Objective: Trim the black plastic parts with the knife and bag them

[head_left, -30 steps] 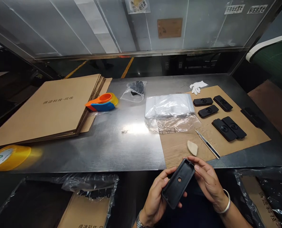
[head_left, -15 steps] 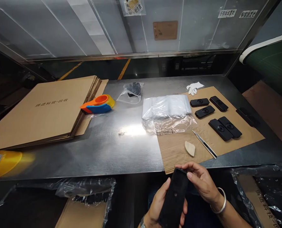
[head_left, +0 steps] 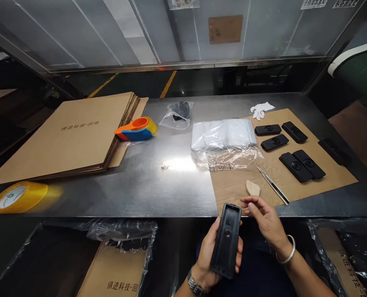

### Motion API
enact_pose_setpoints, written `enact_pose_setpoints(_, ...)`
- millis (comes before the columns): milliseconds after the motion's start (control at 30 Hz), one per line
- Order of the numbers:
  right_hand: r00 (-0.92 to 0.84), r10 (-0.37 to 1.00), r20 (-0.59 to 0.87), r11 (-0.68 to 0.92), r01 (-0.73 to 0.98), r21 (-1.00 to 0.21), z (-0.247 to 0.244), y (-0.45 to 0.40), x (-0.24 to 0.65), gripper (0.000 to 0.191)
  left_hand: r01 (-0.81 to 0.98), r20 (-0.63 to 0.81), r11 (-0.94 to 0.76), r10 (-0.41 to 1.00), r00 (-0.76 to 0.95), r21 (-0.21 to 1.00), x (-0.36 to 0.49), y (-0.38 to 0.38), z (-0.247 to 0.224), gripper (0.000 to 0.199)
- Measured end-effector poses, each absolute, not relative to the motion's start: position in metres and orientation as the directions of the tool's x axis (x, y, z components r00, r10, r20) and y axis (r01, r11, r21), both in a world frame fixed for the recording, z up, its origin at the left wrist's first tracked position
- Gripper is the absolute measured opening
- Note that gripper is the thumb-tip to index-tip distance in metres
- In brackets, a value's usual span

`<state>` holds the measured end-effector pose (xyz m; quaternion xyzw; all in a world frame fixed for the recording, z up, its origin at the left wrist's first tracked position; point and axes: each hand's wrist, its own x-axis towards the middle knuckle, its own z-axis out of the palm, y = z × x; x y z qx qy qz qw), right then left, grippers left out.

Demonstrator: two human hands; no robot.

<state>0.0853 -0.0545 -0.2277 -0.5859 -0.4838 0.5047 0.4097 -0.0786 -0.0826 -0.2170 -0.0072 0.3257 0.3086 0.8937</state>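
My left hand [head_left: 208, 251] is wrapped round a long black plastic housing [head_left: 227, 235], its hollow side facing up with a small hole in the floor. Just right of the housing's top end, my right hand [head_left: 265, 220] is raised with fingers apart and nothing visible in it. Behind that hand, a tan wedge-shaped piece [head_left: 252, 188] lies on the cardboard sheet [head_left: 229, 192]. A slim craft knife [head_left: 274, 186] rests beside it. Several black housings with round centres, among them one [head_left: 274, 142], lie farther back on the sheet.
A pack of clear bags [head_left: 223, 134] and a white glove [head_left: 262, 110] lie on the metal table [head_left: 158, 194]. At left are stacked cardboard [head_left: 87, 136], a tape dispenser [head_left: 137, 128] and a yellow tape roll [head_left: 19, 198]. Plastic-lined boxes stand below the table's front edge.
My right hand has come off the housing's top end and opened. The left hand has tilted the housing so its hollow inside shows. The view has shifted, moving the scene slightly right and up.
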Motion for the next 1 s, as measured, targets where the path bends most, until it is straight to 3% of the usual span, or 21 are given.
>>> enact_pose_setpoints(67, 0.147, 0.988, -0.04, -0.103, 0.454, -0.885, -0.235, -0.047, 0.102, 0.029, -0.58, -0.59, 0.79, 0.568, 0.574, 0.197, -0.08, -0.082, -0.216, 0.061)
enact_pose_setpoints(167, 0.175, 0.959, 0.223, -0.044, 0.869, -0.494, -0.248, -0.03, 0.134, 0.029, -0.589, -0.596, 0.776, 0.587, 0.547, 0.224, -0.081, -0.081, -0.215, 0.06)
enact_pose_setpoints(233, 0.127, 0.957, 0.261, -0.06, 0.966, -0.25, -0.257, -0.019, 0.152, 0.029, -0.588, -0.602, 0.774, 0.592, 0.536, 0.237, -0.081, -0.081, -0.215, 0.06)
enact_pose_setpoints(300, 0.109, 0.967, 0.232, -0.076, 0.986, -0.148, -0.266, -0.011, 0.164, 0.028, -0.591, -0.608, 0.769, 0.596, 0.525, 0.244, -0.081, -0.08, -0.215, 0.059)
enact_pose_setpoints(533, 0.1, 0.986, 0.135, -0.095, 0.994, -0.045, -0.28, -0.001, 0.176, 0.018, -0.582, -0.631, 0.768, 0.597, 0.496, 0.268, -0.081, -0.08, -0.218, 0.059)
enact_pose_setpoints(1000, 0.092, 0.99, 0.109, -0.083, 0.993, -0.084, -0.281, 0.003, 0.181, 0.015, -0.628, -0.56, 0.724, 0.658, 0.503, 0.286, -0.081, -0.082, -0.218, 0.061)
